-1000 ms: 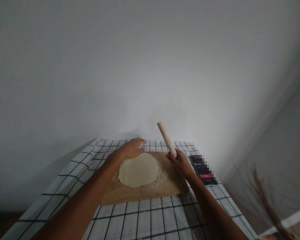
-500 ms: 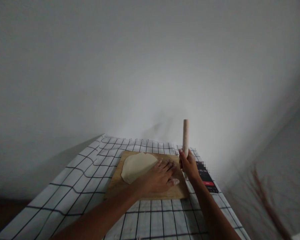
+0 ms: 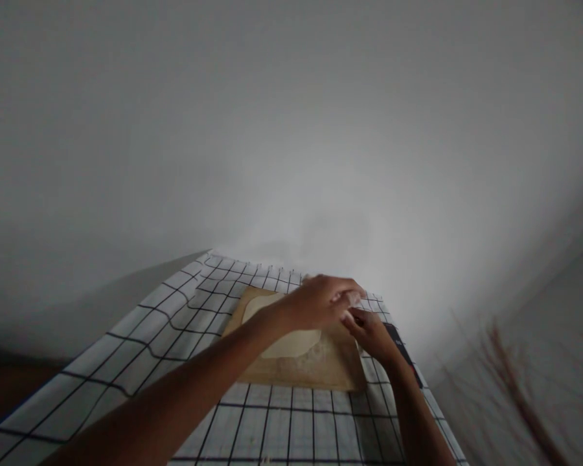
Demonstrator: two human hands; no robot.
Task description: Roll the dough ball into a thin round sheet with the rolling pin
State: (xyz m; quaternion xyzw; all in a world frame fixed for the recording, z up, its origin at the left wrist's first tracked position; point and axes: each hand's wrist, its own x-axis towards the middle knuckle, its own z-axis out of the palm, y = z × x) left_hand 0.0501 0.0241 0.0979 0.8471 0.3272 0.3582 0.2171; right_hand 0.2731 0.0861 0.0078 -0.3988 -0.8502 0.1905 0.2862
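A flattened sheet of pale dough lies on a wooden board, partly covered from view by my left arm. My left hand is above the board with its fingers bent over and closed round the rolling pin, which it almost wholly hides. Only a small pale bit, seemingly the pin's end, shows past the knuckles. Close beside it, at the board's right edge, my right hand is closed on the pin's near end. White flour marks the left fingers.
The table wears a white cloth with black checks. A dark phone lies right of the board, partly behind my right arm. Bare brown twigs stand at the lower right, and a pale wall rises behind.
My left hand has lifted off the board and moved up to my right hand. The rolling pin, upright before, has tipped over behind my left hand. More of the dough's near edge shows.
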